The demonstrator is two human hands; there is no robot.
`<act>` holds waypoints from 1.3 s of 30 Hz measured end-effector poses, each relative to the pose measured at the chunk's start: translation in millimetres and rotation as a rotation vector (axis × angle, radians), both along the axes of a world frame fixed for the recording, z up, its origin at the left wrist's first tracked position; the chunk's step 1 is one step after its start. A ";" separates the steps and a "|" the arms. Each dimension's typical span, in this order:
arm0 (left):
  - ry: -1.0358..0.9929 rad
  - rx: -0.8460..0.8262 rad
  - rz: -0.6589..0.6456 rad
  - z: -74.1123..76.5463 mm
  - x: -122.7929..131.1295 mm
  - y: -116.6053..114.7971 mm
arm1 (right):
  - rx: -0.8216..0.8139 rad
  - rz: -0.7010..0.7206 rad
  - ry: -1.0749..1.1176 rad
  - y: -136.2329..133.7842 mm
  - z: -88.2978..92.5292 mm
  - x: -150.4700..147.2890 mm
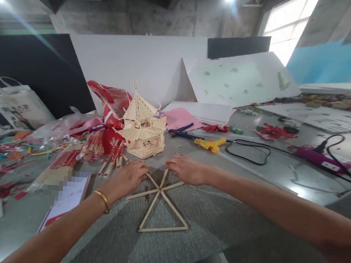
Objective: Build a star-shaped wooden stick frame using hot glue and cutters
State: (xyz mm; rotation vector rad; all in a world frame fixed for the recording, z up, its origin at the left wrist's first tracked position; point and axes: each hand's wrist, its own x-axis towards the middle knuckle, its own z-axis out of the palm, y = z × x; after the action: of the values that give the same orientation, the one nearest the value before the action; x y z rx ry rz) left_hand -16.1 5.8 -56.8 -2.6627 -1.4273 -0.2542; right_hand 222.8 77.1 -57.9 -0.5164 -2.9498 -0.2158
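Observation:
A flat frame of wooden sticks (161, 205) lies on the grey table, several spokes meeting at a hub with one triangle closed at the near side. My left hand (128, 177), with a gold bracelet at the wrist, rests curled on the frame's upper left stick end. My right hand (185, 168) lies palm down at the top of the frame, fingertips touching the upper stick end. Just beyond the hands stands a small pagoda model (142, 125) built of the same sticks.
Packs of chopsticks in red wrappers (70, 158) and plastic bags (63, 126) crowd the left. A yellow glue gun (210, 144) with black cable, blue pliers (180, 132), a purple tool (316, 157) and white boards (240, 82) lie behind. A notepad (67, 198) sits near my left forearm.

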 end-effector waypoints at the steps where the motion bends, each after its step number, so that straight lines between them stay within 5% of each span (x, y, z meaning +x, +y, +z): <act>1: 0.000 0.002 0.008 -0.6 -0.5 -1.6 | 0.000 -0.011 0.006 -0.4 -1.9 0.4; 9: -0.056 0.026 0.060 3.4 -3.2 -8.8 | -0.019 -0.079 0.039 -6.2 0.5 8.4; 14: -0.126 0.016 0.059 12.1 -14.0 -37.9 | -0.127 -0.085 0.071 -22.7 14.5 35.7; 19: -0.185 -0.077 0.030 -1.5 -18.9 -60.8 | -0.204 -0.055 0.088 -40.6 6.6 47.4; 24: -0.150 -0.069 0.066 -15.6 -15.5 -55.9 | -0.074 -0.017 0.062 -36.4 -6.1 34.1; 39: -0.136 -0.050 0.121 -13.5 -17.8 -48.9 | -0.020 -0.045 0.040 -32.6 -5.0 21.6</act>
State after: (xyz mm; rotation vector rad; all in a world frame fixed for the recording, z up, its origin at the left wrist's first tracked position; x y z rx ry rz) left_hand -33.8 -43.2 -70.2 -2.6294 -1.6489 -0.4006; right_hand 244.4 44.5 -63.0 -0.5831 -2.9066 -0.1785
